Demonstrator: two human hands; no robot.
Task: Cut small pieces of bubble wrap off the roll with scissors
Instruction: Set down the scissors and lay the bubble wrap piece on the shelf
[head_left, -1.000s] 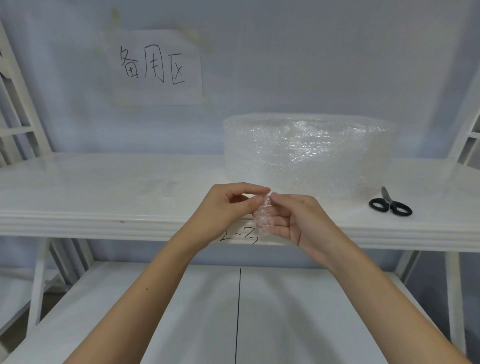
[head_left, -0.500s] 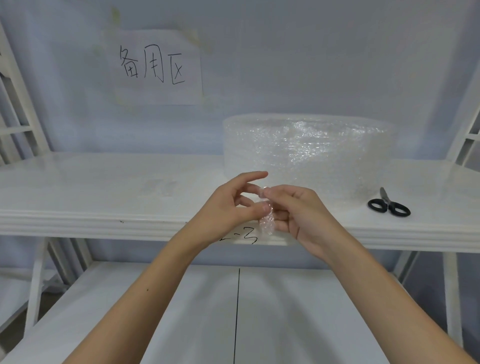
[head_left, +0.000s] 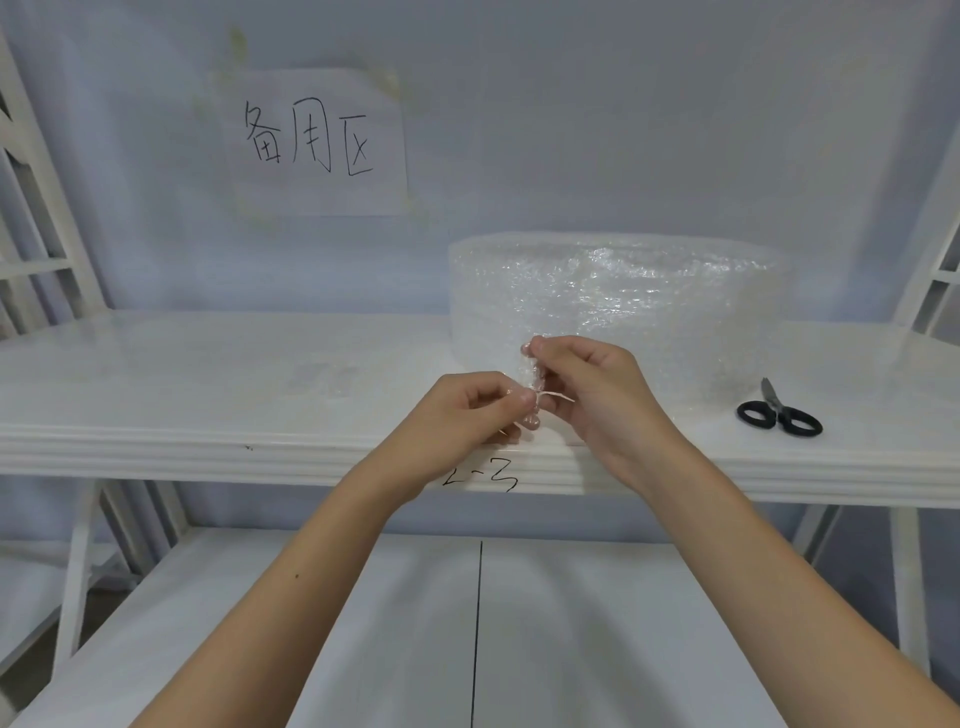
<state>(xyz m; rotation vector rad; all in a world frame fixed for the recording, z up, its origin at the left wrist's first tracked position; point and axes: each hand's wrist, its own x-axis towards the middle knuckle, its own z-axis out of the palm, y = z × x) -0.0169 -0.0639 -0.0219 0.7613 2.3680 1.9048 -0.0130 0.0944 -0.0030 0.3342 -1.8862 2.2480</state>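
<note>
Bubble wrap piece (head_left: 531, 376): pinched between left hand (head_left: 470, 415) and right hand (head_left: 597, 395), above counter (head_left: 208, 395) edge. Roll (head_left: 649, 306) behind hands; scissors (head_left: 779, 413) well right, untouched.

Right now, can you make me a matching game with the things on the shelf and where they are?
Things:
1. scissors
2. bubble wrap roll
3. small bubble wrap piece
4. paper sign

Places:
A. pinched between the left hand and right hand
B. stuck on the wall above the shelf
C. lying flat on the shelf, to the right of the roll
D. standing at the back of the shelf, behind the hands

Pairs: 1-C, 2-D, 3-A, 4-B
</note>
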